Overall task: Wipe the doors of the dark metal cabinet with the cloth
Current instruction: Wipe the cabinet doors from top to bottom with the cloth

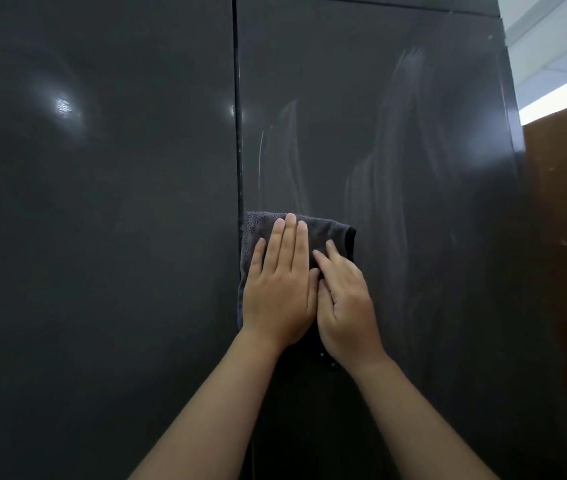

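Brown panel beside dark cabinet

Cabinet doors: dark glossy metal, smear-streaked. Cloth: grey fluffy terry.

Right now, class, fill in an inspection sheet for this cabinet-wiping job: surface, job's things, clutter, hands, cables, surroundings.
Surface: right door shows pale wipe streaks; left door shows light glare.
Job's things: dark cloth lies flat on the right door, beside the seam.
Clutter: nothing seen.
Hands: left hand presses flat on the cloth; right hand rests on it, fingers bent.
Cables: nothing seen.
Surroundings: brown panel to the right; pale ceiling above.
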